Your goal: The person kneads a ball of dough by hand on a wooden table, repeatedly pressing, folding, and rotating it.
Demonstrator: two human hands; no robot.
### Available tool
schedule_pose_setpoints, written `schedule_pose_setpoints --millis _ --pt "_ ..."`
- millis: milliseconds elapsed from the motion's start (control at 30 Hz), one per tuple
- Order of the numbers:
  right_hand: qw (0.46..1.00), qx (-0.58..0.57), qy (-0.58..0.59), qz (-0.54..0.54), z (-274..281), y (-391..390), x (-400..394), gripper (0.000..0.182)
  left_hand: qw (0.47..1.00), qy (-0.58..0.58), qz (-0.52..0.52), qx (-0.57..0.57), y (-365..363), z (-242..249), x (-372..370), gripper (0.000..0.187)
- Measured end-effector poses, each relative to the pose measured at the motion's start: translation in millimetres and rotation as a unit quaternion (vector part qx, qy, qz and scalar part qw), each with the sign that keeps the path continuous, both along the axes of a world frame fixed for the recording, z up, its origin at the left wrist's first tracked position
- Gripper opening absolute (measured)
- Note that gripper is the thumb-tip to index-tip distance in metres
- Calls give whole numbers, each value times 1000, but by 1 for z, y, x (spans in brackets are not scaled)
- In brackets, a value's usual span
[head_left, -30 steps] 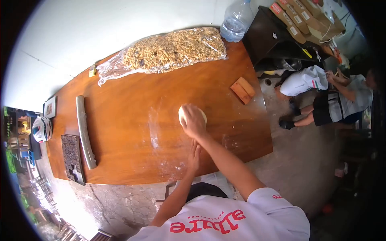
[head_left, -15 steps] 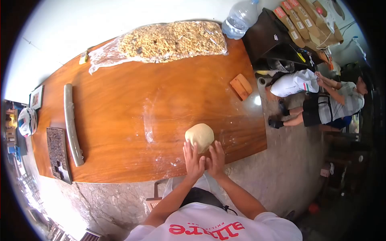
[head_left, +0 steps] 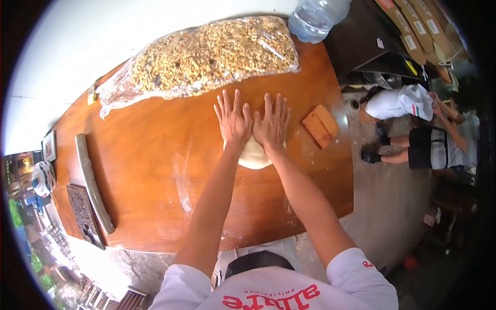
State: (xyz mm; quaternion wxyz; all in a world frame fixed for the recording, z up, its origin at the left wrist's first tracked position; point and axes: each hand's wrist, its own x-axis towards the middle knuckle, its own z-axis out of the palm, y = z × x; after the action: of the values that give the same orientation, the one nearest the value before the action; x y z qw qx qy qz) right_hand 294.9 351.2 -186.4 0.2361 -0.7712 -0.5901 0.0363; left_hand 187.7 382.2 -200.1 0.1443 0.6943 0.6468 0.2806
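Observation:
A pale ball of dough (head_left: 254, 156) lies on the wooden table (head_left: 139, 191), partly covered by both my hands. My left hand (head_left: 234, 122) rests on its left upper side, palm down, with fingers stretched out past the dough. Beside it, my right hand (head_left: 271, 123) presses on the right upper side, its fingers also spread and pointing away from me. The two thumbs are close together. White flour smears mark the tabletop left of the dough.
A wooden block-like scraper (head_left: 320, 126) lies to the right. Along the back is a clear bag of yellow-brown pieces (head_left: 206, 57), near a big water bottle (head_left: 318, 19). A long grey roll (head_left: 93, 183) and a dark board (head_left: 84, 214) lie left. Another person (head_left: 439, 142) stands at right, holding a white sack (head_left: 400, 102).
Both hands have moved forward from the dough's near edge onto its top, arms now extended. The dough has shifted a little away from me and is partly hidden. My view has tilted.

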Motion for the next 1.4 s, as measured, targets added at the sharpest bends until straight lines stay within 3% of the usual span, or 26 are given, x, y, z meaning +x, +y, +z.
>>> schedule_pose_setpoints --millis 100,167,200,267,333,367,400,467,533,567,600,633,667,733,800,900,933,1000,1033,1100,1133,1200,1233,1300,1400 --pt "999 43 1 5 -6 54 14 54 999 19 25 22 49 -9 4 54" --pt "976 137 140 93 -20 77 25 44 999 -8 8 35 52 -18 -3 52" --pt "975 145 139 94 -24 80 38 44 998 -39 -6 46 54 -20 -5 51" --pt "907 171 354 153 -35 74 74 37 991 -98 -88 -15 17 -22 -19 53" --pt "878 165 448 41 1 26 87 31 978 -127 -140 -89 -35 -12 -29 56" --pt "873 126 471 16 1 1 84 33 963 -222 -91 -120 -73 2 -27 58" --pt "866 91 492 -11 -9 -20 80 35 963 -223 -94 -115 -76 9 -29 58" --pt "979 50 181 77 -67 -42 42 42 902 -397 -2 -170 -157 12 -20 63" --pt "936 -82 329 92 19 -71 -1 53 800 -552 92 -215 -233 8 -28 68" --pt "936 -76 329 98 28 -86 -20 53 734 -621 140 -235 -238 11 -36 71" --pt "958 -29 247 143 33 -106 -36 57 734 -623 140 -231 -261 11 -50 71" --pt "969 15 161 185 38 -132 -46 61 739 -600 182 -248 -284 11 -67 67" --pt "970 15 157 185 44 -160 -50 61 742 -575 220 -265 -297 9 -81 63" --pt "951 8 37 308 58 -229 -53 69 755 -560 220 -261 -318 3 -108 59" --pt "921 -88 12 380 46 -293 -43 69 765 -546 224 -258 -341 2 -121 56" --pt "889 -204 -12 409 29 -368 -25 65 860 -441 115 -231 -344 11 -125 52" --pt "889 -209 -12 408 27 -381 -17 65 857 -443 116 -235 -343 16 -123 52" --pt "869 -345 253 249 23 -399 -9 58 926 -333 58 -168 -341 23 -116 52" --pt "867 -348 258 245 27 -401 -16 58 926 -330 57 -174 -342 23 -112 52" --pt "949 -8 266 167 46 -382 -41 48 933 -329 21 -143 -335 20 -93 52" --pt "950 -10 266 162 44 -367 -54 48 935 -330 5 -128 -333 19 -81 52" --pt "971 26 145 189 36 -331 -76 44 939 -331 -24 -94 -325 14 -67 54" --pt "971 26 146 189 26 -313 -74 44 970 -224 -34 -92 -312 -11 -70 56" --pt "978 50 42 196 1 -272 -69 49 984 -159 -49 -64 -265 -14 -75 56" --pt "987 7 -2 161 8 -197 -57 52 998 2 -58 -31 -188 -10 -66 55"
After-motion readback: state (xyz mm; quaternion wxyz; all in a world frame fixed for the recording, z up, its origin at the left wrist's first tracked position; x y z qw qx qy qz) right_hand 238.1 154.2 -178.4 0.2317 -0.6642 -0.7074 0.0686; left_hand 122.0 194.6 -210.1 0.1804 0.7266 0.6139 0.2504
